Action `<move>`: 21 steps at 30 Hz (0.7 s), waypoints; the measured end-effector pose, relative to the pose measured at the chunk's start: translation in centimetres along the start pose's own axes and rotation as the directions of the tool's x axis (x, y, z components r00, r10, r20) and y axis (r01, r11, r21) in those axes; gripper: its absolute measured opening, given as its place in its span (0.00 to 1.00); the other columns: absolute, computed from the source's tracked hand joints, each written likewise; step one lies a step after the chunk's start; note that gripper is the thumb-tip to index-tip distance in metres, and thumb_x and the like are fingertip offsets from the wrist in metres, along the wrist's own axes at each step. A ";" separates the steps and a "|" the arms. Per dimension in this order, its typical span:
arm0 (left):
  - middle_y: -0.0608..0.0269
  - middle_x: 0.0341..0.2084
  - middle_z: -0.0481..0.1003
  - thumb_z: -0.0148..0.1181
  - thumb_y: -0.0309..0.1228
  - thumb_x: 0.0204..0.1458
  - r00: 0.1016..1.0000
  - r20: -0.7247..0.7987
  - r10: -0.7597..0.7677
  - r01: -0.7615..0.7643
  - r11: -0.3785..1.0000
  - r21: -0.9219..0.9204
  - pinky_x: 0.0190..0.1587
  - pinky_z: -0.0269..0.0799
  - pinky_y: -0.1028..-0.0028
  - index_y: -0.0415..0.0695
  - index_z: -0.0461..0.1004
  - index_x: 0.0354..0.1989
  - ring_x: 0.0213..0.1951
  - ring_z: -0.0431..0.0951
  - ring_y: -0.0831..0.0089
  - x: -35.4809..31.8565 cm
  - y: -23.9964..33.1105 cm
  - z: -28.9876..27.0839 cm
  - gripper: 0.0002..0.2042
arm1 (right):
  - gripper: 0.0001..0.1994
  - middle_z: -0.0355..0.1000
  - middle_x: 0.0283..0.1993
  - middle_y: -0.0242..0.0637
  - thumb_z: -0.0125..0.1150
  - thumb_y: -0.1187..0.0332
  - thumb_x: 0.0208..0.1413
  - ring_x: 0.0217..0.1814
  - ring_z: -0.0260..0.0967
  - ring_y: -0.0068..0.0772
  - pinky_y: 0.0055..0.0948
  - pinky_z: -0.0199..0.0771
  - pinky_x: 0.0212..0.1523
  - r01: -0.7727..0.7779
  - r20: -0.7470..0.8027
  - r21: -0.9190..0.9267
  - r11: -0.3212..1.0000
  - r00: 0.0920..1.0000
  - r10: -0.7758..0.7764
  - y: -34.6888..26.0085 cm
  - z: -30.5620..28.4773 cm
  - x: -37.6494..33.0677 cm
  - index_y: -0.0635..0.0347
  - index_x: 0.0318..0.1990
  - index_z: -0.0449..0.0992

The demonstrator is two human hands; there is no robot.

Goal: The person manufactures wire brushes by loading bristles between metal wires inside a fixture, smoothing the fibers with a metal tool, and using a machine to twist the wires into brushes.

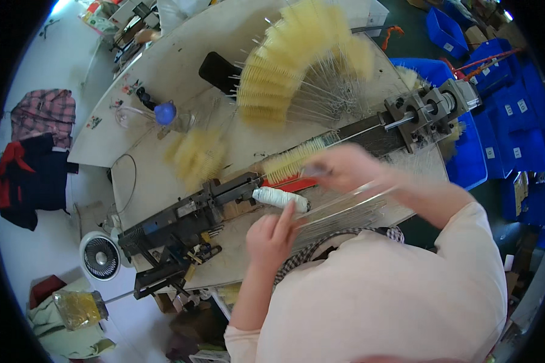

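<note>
My left hand (270,239) is beside a white wrapped roll (280,198), its index finger stretched toward the roll and the other fingers curled. Thin shiny wires (344,206) run from those fingers toward my right forearm and look held there. Smeared by motion, my right hand (348,168) hovers at a yellow bristle brush (293,161) lying along the black bench machine (209,199). Something greyish shows at its fingertips, too blurred to name. Under the brush lies a red strip (289,184).
Many yellow brushes with wire stems (266,91) fan across the far table; a smaller yellow bunch (197,157) lies left. A metal chuck unit (421,115) ends the machine at right, near blue bins (475,145). A white fan (100,256) stands left.
</note>
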State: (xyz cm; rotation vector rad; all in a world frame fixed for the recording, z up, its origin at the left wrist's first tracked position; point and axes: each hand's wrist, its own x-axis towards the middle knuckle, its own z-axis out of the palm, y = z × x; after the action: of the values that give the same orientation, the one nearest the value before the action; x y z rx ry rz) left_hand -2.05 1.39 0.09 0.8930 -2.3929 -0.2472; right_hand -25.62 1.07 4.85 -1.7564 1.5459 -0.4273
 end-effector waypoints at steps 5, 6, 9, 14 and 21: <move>0.67 0.18 0.67 0.64 0.36 0.42 0.986 0.164 0.039 -0.071 0.977 0.199 0.20 0.64 0.72 0.48 0.72 0.46 0.20 0.68 0.71 3.0 1.4 -1.8 0.21 | 0.11 0.71 0.30 0.28 0.61 0.70 0.38 0.37 0.71 0.30 0.35 0.64 0.40 0.222 -0.004 -0.726 0.650 0.945 -0.327 3.5 -6.7 -1.1 0.47 0.33 0.75; 0.66 0.19 0.68 0.64 0.38 0.43 0.981 0.195 -0.012 -0.033 0.973 0.229 0.20 0.64 0.73 0.46 0.72 0.44 0.19 0.69 0.72 2.9 1.3 -2.4 0.19 | 0.09 0.71 0.28 0.28 0.60 0.70 0.38 0.36 0.71 0.30 0.34 0.64 0.40 0.178 0.030 -0.797 0.578 0.966 -0.255 4.2 -6.9 -1.6 0.47 0.30 0.74; 0.63 0.26 0.71 0.61 0.40 0.47 0.961 -0.172 -0.215 0.211 0.977 -0.040 0.24 0.65 0.75 0.42 0.70 0.43 0.25 0.70 0.77 -1.2 -1.6 -3.9 0.19 | 0.07 0.71 0.26 0.31 0.57 0.72 0.39 0.34 0.71 0.33 0.36 0.64 0.41 0.130 0.022 -0.800 0.585 0.982 -0.188 6.4 -6.6 -1.5 0.48 0.29 0.71; 0.60 0.38 0.67 0.52 0.35 0.55 0.895 -0.110 -0.433 0.291 0.751 -0.593 0.34 0.58 0.82 0.38 0.63 0.47 0.34 0.64 0.80 -0.9 -0.1 -4.1 0.16 | 0.07 0.72 0.29 0.41 0.52 0.74 0.46 0.35 0.70 0.48 0.44 0.68 0.36 -0.217 -0.332 -0.641 0.736 0.943 -0.011 7.4 -8.2 4.5 0.57 0.35 0.69; 0.62 0.17 0.67 0.58 0.28 0.49 0.971 0.029 -0.238 0.240 0.969 -0.055 0.21 0.64 0.72 0.44 0.71 0.37 0.19 0.69 0.65 2.6 -1.2 -4.3 0.07 | 0.13 0.74 0.35 0.37 0.46 0.65 0.59 0.31 0.70 0.27 0.27 0.70 0.33 0.148 -0.543 -0.094 0.984 0.821 -0.176 8.7 -10.7 2.3 0.57 0.48 0.70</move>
State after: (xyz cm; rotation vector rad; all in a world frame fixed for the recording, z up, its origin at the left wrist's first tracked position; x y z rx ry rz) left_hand -0.53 -1.14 4.33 1.1573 -2.2833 -0.4191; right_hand -38.50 -4.44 5.31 -1.9118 1.8028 -1.0699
